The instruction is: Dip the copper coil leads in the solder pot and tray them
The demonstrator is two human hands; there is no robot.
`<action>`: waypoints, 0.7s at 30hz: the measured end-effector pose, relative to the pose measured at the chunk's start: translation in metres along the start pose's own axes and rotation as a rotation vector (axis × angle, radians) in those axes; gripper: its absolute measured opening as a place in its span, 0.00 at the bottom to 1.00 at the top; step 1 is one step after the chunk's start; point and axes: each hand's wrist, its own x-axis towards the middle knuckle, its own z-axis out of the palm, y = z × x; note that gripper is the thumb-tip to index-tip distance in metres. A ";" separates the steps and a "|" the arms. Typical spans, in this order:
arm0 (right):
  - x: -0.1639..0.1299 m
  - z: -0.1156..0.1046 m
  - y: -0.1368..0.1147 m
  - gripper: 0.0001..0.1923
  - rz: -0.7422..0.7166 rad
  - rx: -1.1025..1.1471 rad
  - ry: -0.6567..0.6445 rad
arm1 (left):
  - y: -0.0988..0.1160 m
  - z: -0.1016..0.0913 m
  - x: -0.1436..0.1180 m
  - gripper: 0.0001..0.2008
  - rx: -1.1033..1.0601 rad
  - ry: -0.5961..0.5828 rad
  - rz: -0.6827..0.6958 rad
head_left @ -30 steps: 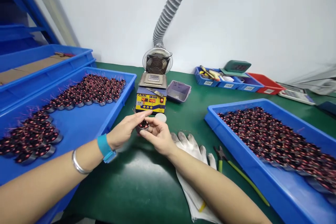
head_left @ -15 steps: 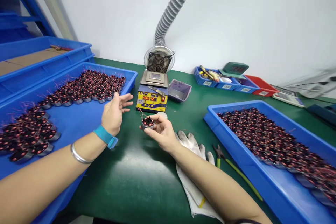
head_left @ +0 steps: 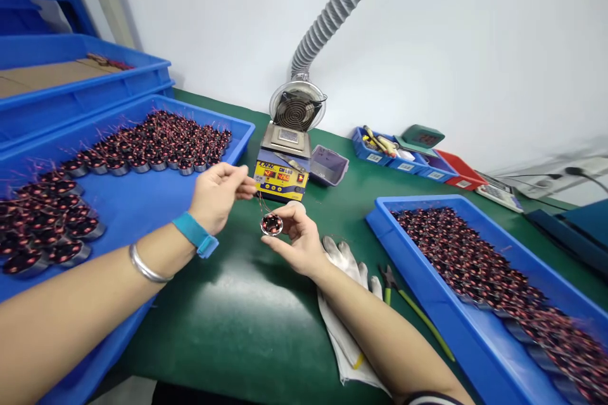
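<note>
My right hand (head_left: 297,237) holds a small motor stator (head_left: 272,224) by its metal rim, between thumb and fingers. The stator is round, with a black core and copper windings, and its open face is tilted toward me. Thin reddish lead wires (head_left: 261,202) rise from it toward my left hand (head_left: 218,193). The left fingers are drawn together in a pinch at the upper ends of these wires; the exact contact is too small to make out. Just behind both hands stands a yellow and blue solder pot (head_left: 281,180) with a lit digital display.
Blue trays of stators stand at left (head_left: 244,133) and right (head_left: 375,218). A fume fan (head_left: 297,112) with a grey hose sits behind the solder pot, beside a purple-grey bin (head_left: 330,164). White gloves (head_left: 339,304) and green-handled cutters (head_left: 422,316) lie near my right forearm.
My left hand has gone from spread fingers to a pinch and moved right, to the stator's wires. The stator has tilted more toward me in my right hand. The camera view has shifted slightly.
</note>
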 end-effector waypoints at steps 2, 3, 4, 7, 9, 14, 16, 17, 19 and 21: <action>-0.001 0.001 -0.001 0.21 -0.017 -0.009 -0.008 | 0.002 -0.005 0.005 0.14 -0.029 0.072 0.021; -0.002 0.001 -0.001 0.21 -0.030 -0.005 -0.007 | 0.002 -0.007 0.006 0.15 -0.018 0.041 -0.002; -0.002 0.001 -0.002 0.20 -0.046 -0.001 -0.005 | 0.002 -0.009 0.007 0.16 0.008 -0.045 -0.046; -0.001 0.000 -0.001 0.19 -0.089 0.007 0.001 | 0.000 -0.012 0.002 0.17 0.138 -0.428 -0.190; -0.001 -0.001 0.001 0.19 -0.108 0.013 0.002 | -0.002 -0.013 -0.001 0.18 0.224 -0.596 -0.217; 0.000 -0.002 0.002 0.19 -0.075 0.081 0.027 | -0.007 -0.015 0.000 0.20 0.284 -0.639 -0.182; 0.003 -0.007 -0.001 0.19 -0.033 0.148 0.061 | -0.008 -0.015 0.002 0.22 0.283 -0.618 -0.192; 0.006 -0.011 -0.003 0.19 -0.014 0.177 0.089 | -0.008 -0.016 0.004 0.23 0.287 -0.609 -0.206; 0.018 -0.024 -0.010 0.21 0.017 0.192 0.167 | -0.008 -0.015 0.006 0.25 0.303 -0.595 -0.244; 0.039 -0.040 -0.019 0.21 0.026 0.128 0.254 | -0.008 -0.014 0.008 0.26 0.344 -0.581 -0.280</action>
